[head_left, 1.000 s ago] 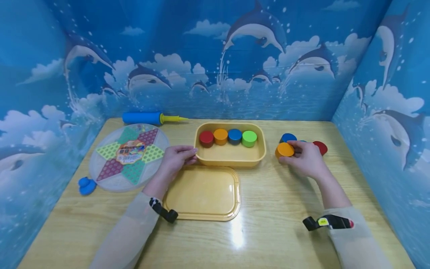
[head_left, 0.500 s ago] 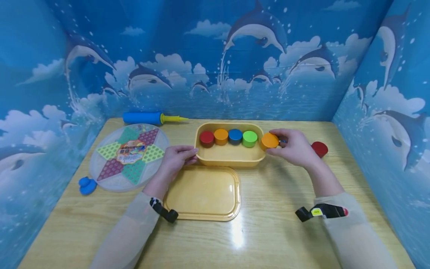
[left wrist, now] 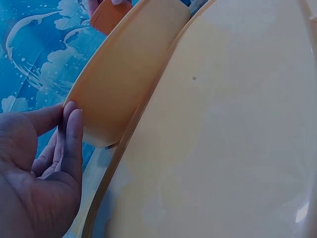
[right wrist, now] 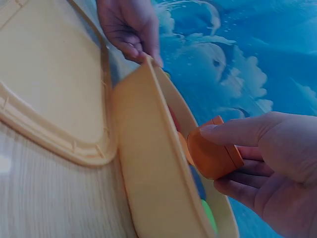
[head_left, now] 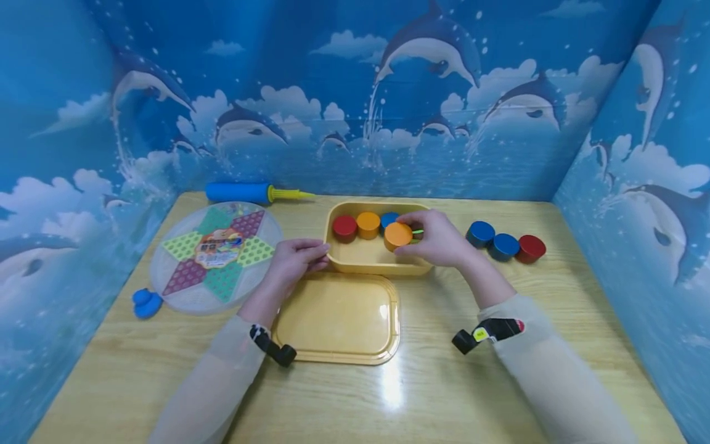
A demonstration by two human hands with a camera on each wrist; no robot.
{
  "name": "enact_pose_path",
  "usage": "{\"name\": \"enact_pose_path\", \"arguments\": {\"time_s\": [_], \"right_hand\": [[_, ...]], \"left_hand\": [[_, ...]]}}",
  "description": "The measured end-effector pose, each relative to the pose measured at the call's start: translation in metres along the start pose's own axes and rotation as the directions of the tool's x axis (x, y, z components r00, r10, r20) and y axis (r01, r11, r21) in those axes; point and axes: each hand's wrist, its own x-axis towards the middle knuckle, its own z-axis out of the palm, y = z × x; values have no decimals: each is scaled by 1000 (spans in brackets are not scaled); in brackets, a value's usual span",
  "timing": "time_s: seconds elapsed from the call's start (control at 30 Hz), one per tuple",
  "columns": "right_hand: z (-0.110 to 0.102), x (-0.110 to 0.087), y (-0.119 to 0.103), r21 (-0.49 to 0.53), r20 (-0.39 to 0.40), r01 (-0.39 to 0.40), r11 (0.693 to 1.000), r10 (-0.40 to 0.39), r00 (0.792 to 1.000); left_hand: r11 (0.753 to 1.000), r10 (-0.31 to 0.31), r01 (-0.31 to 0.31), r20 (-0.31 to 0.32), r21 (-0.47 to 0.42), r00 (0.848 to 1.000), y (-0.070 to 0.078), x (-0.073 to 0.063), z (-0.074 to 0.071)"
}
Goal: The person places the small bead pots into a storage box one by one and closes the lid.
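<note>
My right hand [head_left: 435, 239] pinches a small round orange tub [head_left: 397, 235] between thumb and fingers, above the yellow plastic box [head_left: 366, 269]. A seam near one end of this tub [right wrist: 216, 153] shows in the right wrist view. My left hand [head_left: 297, 259] grips the box's left end, thumb and fingers at the rim. Along the box's back wall stand a red tub [head_left: 345, 229], another orange tub [head_left: 368, 226], a blue tub [head_left: 389, 219] and a green tub [right wrist: 208, 216]. The green one is mostly hidden behind my right hand in the head view.
Right of the box stand two blue tubs [head_left: 480, 234] and a red tub [head_left: 530, 248]. A yellow lid [head_left: 337, 317] lies in front of the box. To the left are a round star-patterned game board [head_left: 185, 274], a blue pump [head_left: 238, 192] and a small blue object [head_left: 146, 303].
My right hand has carried the orange tub leftward from the right-hand group to above the box. The left hand has stayed at the box's left end.
</note>
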Motion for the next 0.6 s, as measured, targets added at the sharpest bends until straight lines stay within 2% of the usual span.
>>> {"name": "enact_pose_path", "arguments": {"time_s": [0.27, 0.6], "right_hand": [[23, 27, -12, -24, 52, 60, 998, -58, 997], [49, 53, -12, -77, 124, 70, 995, -60, 990]], "left_hand": [[1000, 1, -1, -4, -12, 1000, 0, 2, 0], [1000, -11, 11, -18, 8, 1000, 0, 1, 1]]}}
